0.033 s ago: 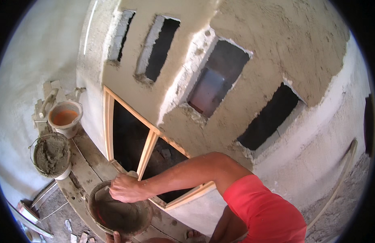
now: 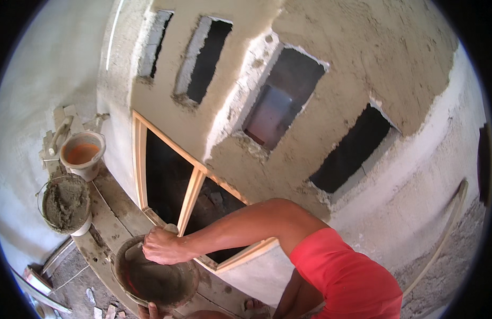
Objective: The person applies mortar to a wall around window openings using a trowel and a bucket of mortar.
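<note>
My right hand point(image 2: 162, 245) is closed round the handle of a trowel, over the near bucket point(image 2: 118, 268). The handle's pale end shows above my fist, and the mortar-smeared blade reaches down inside the bucket, partly hidden by my hand. Grey wet mortar point(image 2: 161, 282) lies in this bucket. At the lower edge my left hand point(image 2: 151, 311) grips the bucket's near rim; only its fingers show, the rest being cut off by the frame.
The bucket stands on plank scaffolding point(image 2: 105, 212). A mortar-filled bucket point(image 2: 68, 204) and a pot with an orange inside point(image 2: 82, 154) stand farther left. Ahead, a partly plastered wall point(image 2: 246, 181) has several openings and a wooden window frame point(image 2: 190, 199). Rubble lies below.
The whole view has shifted very slightly. Both hands stay at the bucket, with no visible change in their grip.
</note>
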{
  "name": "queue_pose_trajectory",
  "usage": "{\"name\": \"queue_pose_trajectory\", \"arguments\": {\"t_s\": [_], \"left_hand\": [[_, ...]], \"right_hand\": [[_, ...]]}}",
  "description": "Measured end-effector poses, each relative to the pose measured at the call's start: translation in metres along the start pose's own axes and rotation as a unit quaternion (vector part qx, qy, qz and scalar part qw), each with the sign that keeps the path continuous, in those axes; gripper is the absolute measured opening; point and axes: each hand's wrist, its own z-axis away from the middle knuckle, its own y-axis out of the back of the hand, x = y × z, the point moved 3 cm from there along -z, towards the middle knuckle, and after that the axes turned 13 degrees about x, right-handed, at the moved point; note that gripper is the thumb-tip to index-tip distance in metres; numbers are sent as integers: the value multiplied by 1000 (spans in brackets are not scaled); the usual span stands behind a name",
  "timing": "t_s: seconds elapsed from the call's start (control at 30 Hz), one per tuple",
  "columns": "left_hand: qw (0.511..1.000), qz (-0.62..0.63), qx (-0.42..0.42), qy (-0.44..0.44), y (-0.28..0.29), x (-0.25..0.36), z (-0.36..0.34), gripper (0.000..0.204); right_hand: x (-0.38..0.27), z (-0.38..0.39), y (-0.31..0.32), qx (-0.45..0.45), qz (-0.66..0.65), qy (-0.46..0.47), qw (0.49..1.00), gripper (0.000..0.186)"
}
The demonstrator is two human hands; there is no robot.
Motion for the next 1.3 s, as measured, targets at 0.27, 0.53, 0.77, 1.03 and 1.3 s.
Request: {"name": "queue_pose_trajectory", "arguments": {"t_s": [0.27, 0.53, 0.77, 1.03, 1.3], "left_hand": [[995, -11, -10, -100, -25, 7, 1, 67], [997, -9, 9, -76, -33, 13, 6, 62], [997, -3, 15, -77, -33, 21, 8, 50], [998, -8, -11, -69, -31, 26, 6, 48], [998, -10, -13, -56, -34, 18, 3, 49]], "right_hand": [[-23, 3, -59, -304, -37, 42, 951, 25], [-14, 18, -46, -365, -206, 35, 907, 28], [-19, 53, -35, -194, -456, -149, 856, 25], [6, 50, 20, -39, -138, -95, 985, 16], [-46, 74, -13, -67, -233, -26, 970, 15]]}}
